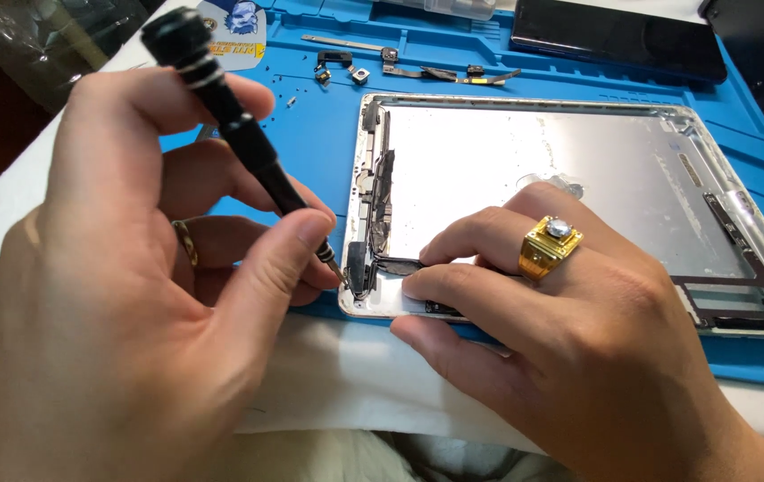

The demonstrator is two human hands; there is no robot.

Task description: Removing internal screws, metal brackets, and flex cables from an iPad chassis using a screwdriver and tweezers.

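My left hand [123,295] grips a black precision screwdriver [230,116], its tip touching the near left corner of an opened silver tablet shell [578,170]. My right hand [560,330], wearing a gold ring with a clear stone, rests on the shell's near edge, with its fingertips pressing on black flex cables and parts [377,223] along the left inner side. The shell's inside is mostly bare metal.
The shell lies on a blue repair mat [310,134]. Small removed parts and flex strips [400,64] sit in the mat's far trays. A dark screen panel [618,36] lies at the back right. White cloth [346,375] covers the near edge.
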